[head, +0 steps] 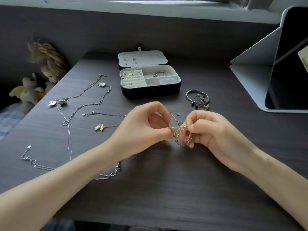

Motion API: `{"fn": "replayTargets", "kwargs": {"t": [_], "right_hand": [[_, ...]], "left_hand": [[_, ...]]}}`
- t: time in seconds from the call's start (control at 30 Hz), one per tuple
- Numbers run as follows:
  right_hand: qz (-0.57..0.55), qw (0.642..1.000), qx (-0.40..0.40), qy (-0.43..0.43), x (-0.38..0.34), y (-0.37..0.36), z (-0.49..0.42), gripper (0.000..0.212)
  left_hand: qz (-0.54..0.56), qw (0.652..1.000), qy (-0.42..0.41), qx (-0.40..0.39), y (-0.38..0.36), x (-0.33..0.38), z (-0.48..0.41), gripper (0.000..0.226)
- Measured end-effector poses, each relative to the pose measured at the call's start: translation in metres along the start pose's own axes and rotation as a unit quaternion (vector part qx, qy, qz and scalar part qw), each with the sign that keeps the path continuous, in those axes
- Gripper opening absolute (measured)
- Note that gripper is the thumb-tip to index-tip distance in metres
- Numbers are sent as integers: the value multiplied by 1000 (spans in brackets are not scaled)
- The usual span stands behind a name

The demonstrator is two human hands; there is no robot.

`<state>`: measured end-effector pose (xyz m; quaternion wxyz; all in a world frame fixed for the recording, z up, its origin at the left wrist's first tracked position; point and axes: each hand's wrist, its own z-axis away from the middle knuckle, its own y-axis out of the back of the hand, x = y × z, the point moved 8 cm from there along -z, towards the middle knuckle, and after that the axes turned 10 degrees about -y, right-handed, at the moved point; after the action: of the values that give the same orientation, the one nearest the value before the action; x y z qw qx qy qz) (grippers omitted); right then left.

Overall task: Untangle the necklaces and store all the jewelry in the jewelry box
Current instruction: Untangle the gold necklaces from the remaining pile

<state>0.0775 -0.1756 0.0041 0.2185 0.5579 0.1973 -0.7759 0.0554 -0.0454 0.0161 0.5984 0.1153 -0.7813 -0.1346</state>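
Both forearms [66, 189] are reaching in from the bottom edge, cut off there.
Left hand [143, 129] and right hand [211, 130] are each pinching the tangled gold necklace [179, 134] with curled fingertips [166, 126] above the table [166, 189] (its knot is partly hiding behind them); the jewelry box [150, 93] is standing open behind.

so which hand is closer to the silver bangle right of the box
Right. The right hand is just on the person's side of the silver bangle; the left hand is farther off to the left, across the gold chain both pinch.
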Motion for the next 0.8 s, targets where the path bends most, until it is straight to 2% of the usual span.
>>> {"fn": "replayTargets", "kwargs": {"t": [0.2, 0.4, 0.53, 0.67, 0.73, 0.8], "right_hand": [[-35, 995, -63, -68, 7, -5, 0, 5], [-7, 994, -79, -77, 6, -5, 1, 11], [16, 994, -75, -78, 5, -4, 3, 4], [68, 992, -67, -84, 6, 1, 4, 23], [120, 987, -59, -89, 7, 5, 5, 30], [165, 980, -54, -93, 7, 9, 6, 32]], "left_hand": [[184, 980, 77, 16, -2, -6, -1, 28], [324, 937, 129, 12, -10, -13, 0, 15], [386, 911, 144, 6, -13, -12, 1, 11], [366, 919, 145, -17, -11, -11, 1, 13], [292, 948, 122, -23, -5, -12, 0, 12], [170, 982, 79, -32, 1, -10, 0, 12]]}}
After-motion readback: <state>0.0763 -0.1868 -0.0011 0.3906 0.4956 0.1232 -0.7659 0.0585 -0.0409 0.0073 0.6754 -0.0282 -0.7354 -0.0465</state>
